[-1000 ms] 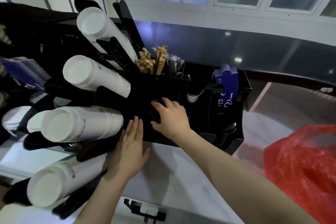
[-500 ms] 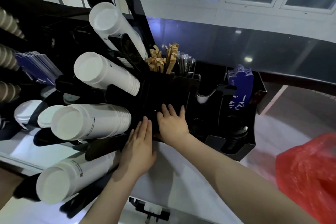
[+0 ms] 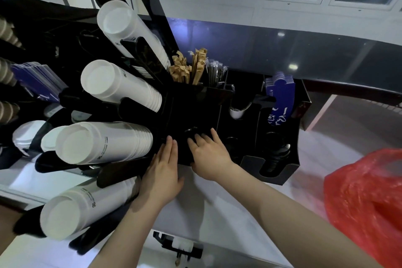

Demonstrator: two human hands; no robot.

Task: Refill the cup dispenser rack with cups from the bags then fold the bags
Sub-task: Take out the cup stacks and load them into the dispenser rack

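Head view: compared with a second ago, right hand has uncurled, fingers now spread flat on the black dispenser rack; left hand presses beside it, fingers together. White cup stacks fill four slots; red bag waits, unfolded.

left grip: bare, no rings | right grip: bare | forearms: sleeveless, no watch
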